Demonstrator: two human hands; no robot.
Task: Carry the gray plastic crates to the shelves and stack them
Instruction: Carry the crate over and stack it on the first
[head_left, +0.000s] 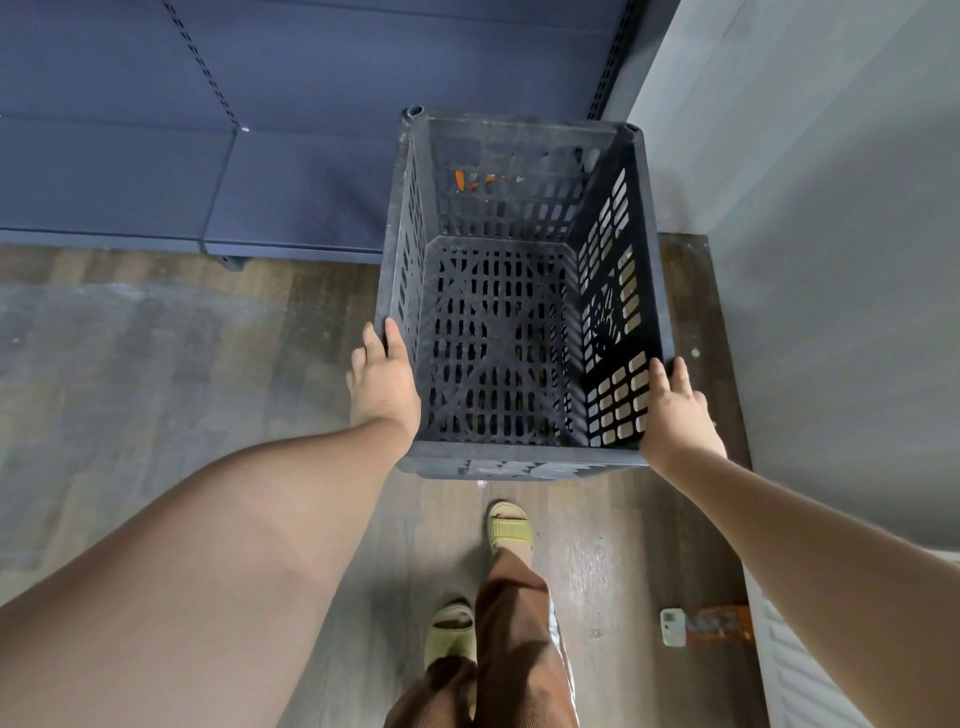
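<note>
A dark gray slotted plastic crate (519, 291) fills the middle of the head view, its open top toward me and nothing inside. My left hand (384, 382) grips its left rim near the front corner, thumb over the edge. On the opposite side my right hand (678, 410) grips the right rim by the near corner. The crate's far end reaches over the low dark blue shelf (291, 192); whether it rests on anything I cannot tell. Something orange shows through the slots of its far wall.
A gray wall (831, 260) runs close along the crate's right side. Wood-look floor (156, 364) spreads to the left. My feet in yellow-green sandals (506, 527) stand just behind the crate. A small white device (672, 627) and an orange packet lie on the floor at lower right.
</note>
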